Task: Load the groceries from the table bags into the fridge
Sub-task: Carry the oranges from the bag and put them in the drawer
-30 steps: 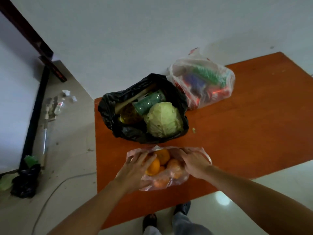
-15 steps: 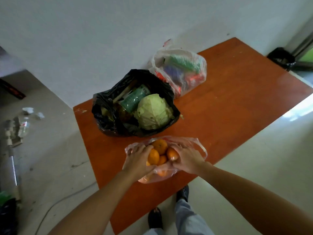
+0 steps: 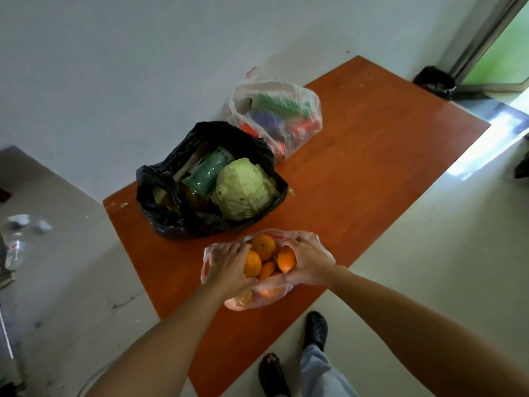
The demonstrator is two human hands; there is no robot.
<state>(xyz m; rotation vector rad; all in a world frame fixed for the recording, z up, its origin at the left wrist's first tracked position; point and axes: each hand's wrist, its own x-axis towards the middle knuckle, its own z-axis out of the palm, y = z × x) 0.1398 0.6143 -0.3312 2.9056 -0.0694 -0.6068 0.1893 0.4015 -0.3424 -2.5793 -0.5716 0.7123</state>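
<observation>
A clear plastic bag of oranges (image 3: 264, 295) lies at the near edge of the orange-brown table (image 3: 372, 179). My left hand (image 3: 229, 267) grips the bag's left side and an orange (image 3: 252, 263). My right hand (image 3: 307, 262) grips the bag's right side against another orange (image 3: 286, 259). Behind it stands an open black bag (image 3: 160, 202) holding a pale green cabbage (image 3: 243, 190), a green-labelled bottle (image 3: 209, 173) and other items. Farther back lies a translucent bag (image 3: 274, 116) of coloured packets. No fridge is in view.
A white wall runs behind the table. A small black bin (image 3: 435, 81) stands by a doorway at the upper right. Litter (image 3: 20, 222) lies on the floor at the left. My two feet in dark shoes (image 3: 315, 329) are by the table's near edge.
Both hands have closed in around the oranges at the bag's mouth. The view has swung right, now showing the doorway and bin.
</observation>
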